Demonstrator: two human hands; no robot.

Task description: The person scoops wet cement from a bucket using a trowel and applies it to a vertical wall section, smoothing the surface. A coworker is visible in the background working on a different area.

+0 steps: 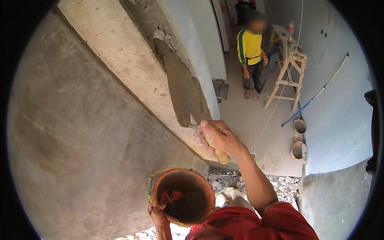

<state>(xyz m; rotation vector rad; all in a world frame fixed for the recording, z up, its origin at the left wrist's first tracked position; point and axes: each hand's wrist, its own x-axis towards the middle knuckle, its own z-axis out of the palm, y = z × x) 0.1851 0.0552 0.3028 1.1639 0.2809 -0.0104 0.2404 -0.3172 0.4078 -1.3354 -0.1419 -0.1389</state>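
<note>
My right hand (219, 137) grips the wooden handle of a long trowel (182, 92). Its grey, mortar-smeared blade lies flat against a rough concrete edge (138, 72) and reaches up and to the left from my hand. Wet mortar clings to the ledge near the blade tip. Low in the view, my left hand (158, 216) holds the rim of a round orange bucket (183, 197) with dark mortar inside. The bucket sits close to my chest, just below the trowel hand.
A large grey plastered surface (80, 140) fills the left. Below, on a tiled floor, stands a person in a yellow shirt (251, 52) beside a wooden trestle (289, 74). Two small buckets (298, 138) and a long pole lean by the right wall. Rubble (256, 182) lies underneath.
</note>
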